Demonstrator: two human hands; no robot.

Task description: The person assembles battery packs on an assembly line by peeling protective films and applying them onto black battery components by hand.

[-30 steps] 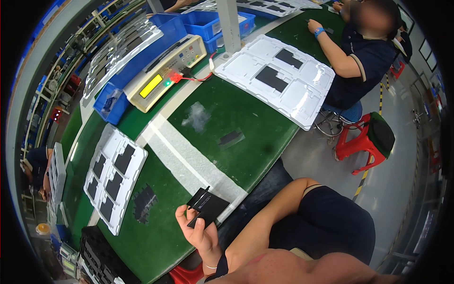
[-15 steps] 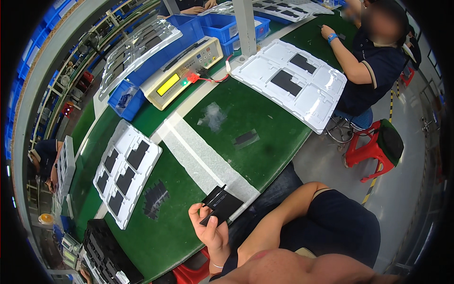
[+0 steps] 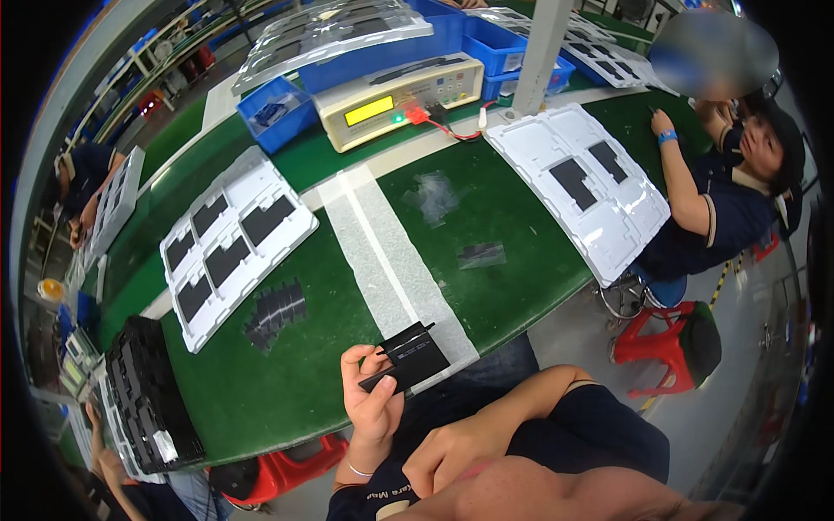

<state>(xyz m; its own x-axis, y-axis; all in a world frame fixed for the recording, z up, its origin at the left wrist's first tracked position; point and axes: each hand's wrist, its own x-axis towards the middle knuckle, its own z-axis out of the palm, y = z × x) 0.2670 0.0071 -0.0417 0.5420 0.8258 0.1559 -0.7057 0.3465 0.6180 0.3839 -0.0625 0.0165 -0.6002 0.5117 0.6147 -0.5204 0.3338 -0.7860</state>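
Note:
My left hand (image 3: pixel 375 401) pinches a flat black battery pack (image 3: pixel 407 354) by its lower left corner, with the thumb in front and fingers behind. The pack is tilted above the front edge of the green table, over the end of a white cloth strip (image 3: pixel 372 252). A thin dark tab sticks out at its upper right corner. Close to my body, my right hand (image 3: pixel 437 453) is bent against my left sleeve with its fingers curled together. Its fingertips are hidden, so what they hold, if anything, does not show.
White trays with black packs stand left (image 3: pixel 239 234) and right (image 3: pixel 580 191). Black strips (image 3: pixel 278 314) and clear film (image 3: pixel 434 198) lie on the table (image 3: pixel 339 365). Behind are a tester (image 3: pixel 400 100) and a blue bin (image 3: pixel 278 115). A black tray stack (image 3: pixel 143 391) is at left; a co-worker (image 3: pixel 721 191) sits right.
The view has turned, shifting the whole scene. My right hand has come into sight beside my left sleeve. My left hand keeps its pinch on the battery pack.

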